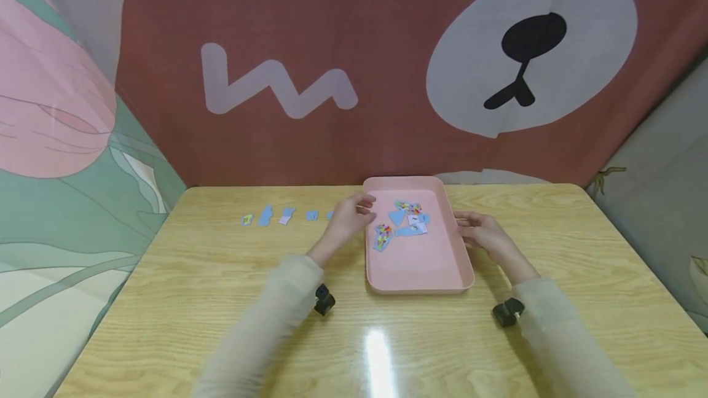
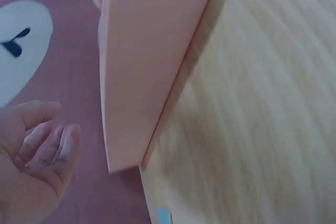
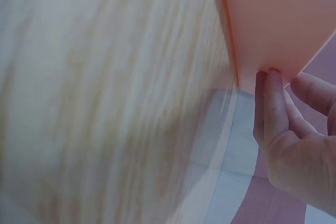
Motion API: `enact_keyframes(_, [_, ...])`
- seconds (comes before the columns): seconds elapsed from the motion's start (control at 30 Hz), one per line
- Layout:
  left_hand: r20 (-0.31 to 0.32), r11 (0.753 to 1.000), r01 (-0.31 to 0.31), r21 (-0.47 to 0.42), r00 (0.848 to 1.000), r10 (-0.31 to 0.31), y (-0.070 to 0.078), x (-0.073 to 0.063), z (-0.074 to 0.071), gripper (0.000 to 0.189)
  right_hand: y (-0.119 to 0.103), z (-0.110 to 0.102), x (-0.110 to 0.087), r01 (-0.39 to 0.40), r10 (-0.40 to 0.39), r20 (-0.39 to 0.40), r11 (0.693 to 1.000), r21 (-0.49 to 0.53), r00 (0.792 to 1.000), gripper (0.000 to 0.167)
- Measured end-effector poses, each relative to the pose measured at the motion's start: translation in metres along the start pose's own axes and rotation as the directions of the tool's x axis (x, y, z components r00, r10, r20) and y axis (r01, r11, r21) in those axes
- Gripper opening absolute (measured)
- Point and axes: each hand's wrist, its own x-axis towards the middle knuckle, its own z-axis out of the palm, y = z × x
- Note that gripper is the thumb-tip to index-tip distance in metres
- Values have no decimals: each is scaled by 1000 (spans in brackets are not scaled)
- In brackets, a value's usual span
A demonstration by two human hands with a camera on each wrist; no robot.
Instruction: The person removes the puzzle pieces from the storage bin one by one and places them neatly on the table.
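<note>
A pink rectangular tray (image 1: 420, 272) lies on the wooden table, holding several small flat cut-out pieces. Among them are a blue triangle (image 1: 397, 217), a blue strip (image 1: 408, 231) and a multicoloured speckled piece (image 1: 382, 237). My left hand (image 1: 350, 220) hovers at the tray's left rim with loosely bent fingers; the left wrist view shows a gap between it and the tray wall (image 2: 142, 66). On the opposite side, my right hand (image 1: 487, 235) touches the outer wall with nearly straight fingertips (image 3: 274, 85), its thumb close to the rim.
Left of the tray runs a row of small pieces: a green-yellow one (image 1: 246, 220), a tall blue one (image 1: 266, 215), a blue-and-pink one (image 1: 287, 215) and a blue square (image 1: 312, 215). Another blue piece (image 1: 329, 215) is partly hidden by my left hand. A printed curtain (image 1: 387, 140) hangs behind the table.
</note>
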Motion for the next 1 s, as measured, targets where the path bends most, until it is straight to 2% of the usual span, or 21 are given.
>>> enact_keyframes(0.17, [73, 999, -32, 29, 997, 29, 4, 3, 21, 33, 1, 0, 0, 3, -3, 5, 1000, 4, 1000, 52])
enact_keyframes(0.3, [95, 998, -51, 42, 994, 47, 6, 5, 34, 34, 1, 0, 0, 1, -1, 9, 1000, 0, 1000, 52])
enact_keyframes(0.5, [98, 998, -39, 56, 995, 33, 8, 10, 49, 33, 0, 0, -1, -4, 4, 6, 1000, -4, 1000, 53])
enact_keyframes(0.77, [99, 995, 40, 88, 994, -48, 8, 14, 65, 33, 1, -2, -1, -1, 1, 13, 1000, -1, 1000, 53])
enact_keyframes(1.0, [78, 993, 19, 115, 997, -28, 4, 16, 73, 32, -1, -3, -2, 11, -10, 30, 1000, -25, 999, 56])
